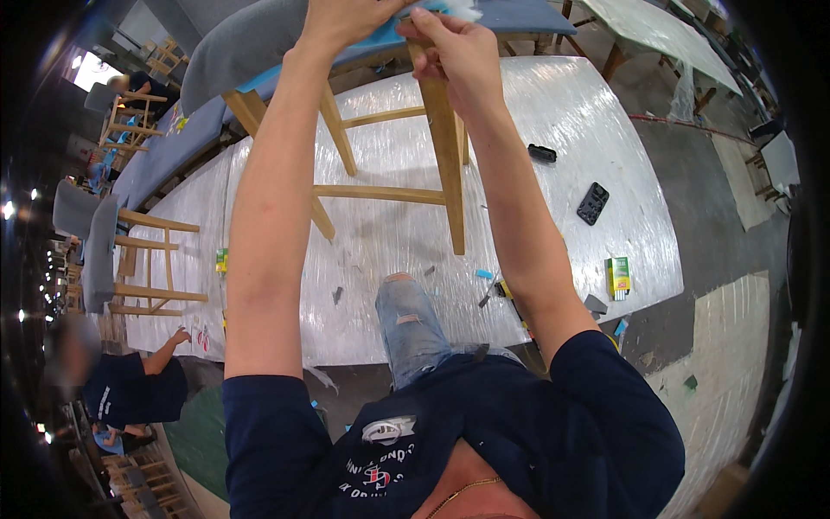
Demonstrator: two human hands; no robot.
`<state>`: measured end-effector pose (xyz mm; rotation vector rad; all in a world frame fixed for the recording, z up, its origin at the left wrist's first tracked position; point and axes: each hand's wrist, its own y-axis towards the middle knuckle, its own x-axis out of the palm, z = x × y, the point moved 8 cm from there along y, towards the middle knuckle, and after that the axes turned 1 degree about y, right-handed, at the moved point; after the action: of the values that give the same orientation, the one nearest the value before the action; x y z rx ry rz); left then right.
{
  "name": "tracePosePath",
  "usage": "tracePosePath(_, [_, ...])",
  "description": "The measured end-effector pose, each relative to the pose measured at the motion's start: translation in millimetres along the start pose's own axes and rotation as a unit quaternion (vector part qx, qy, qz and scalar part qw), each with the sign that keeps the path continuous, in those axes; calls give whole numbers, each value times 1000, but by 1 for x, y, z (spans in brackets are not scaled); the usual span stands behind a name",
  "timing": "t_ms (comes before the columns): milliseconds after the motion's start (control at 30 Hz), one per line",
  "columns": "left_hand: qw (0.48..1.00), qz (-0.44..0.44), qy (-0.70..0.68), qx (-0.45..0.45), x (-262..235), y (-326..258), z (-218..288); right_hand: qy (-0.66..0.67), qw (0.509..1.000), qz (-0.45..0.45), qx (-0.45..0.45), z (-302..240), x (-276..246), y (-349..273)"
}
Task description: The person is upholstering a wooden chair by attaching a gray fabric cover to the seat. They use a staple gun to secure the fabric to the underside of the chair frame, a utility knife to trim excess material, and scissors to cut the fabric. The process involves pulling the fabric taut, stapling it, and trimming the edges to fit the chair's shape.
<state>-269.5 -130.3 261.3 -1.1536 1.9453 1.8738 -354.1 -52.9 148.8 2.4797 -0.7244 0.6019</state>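
A chair with a grey padded back and pale wooden legs (443, 147) stands tilted in front of me. Light-blue sheeting (380, 36) and some white fluffy padding (462, 9) show along its seat edge. My left hand (350, 22) reaches over that edge beside the blue sheeting; its fingers are partly cut off by the picture's top. At the top of the nearest leg, my right hand (462, 56) is closed, thumb and fingertips bent in against the wood. What lies between those fingertips is too small to tell.
Plastic film covers the worktable (389, 251) under the chair. On it lie a dark phone (593, 203), a small black case (542, 153), a green-yellow box (618, 278) and a blue scrap (484, 273). At left are more chairs (104, 251) and a co-worker (138, 385).
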Motion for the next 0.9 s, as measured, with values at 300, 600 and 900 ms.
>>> tracePosePath(300, [1000,10,-2,-11,4,1,-5,105,992,3,-66,18,4,35])
tracePosePath(600, [999,-28,-34,-32,5,4,-5,48,994,68,-66,21,-6,34])
tracePosePath(900, [999,-9,-24,-32,7,5,-10,-109,986,26,-122,-3,8,7])
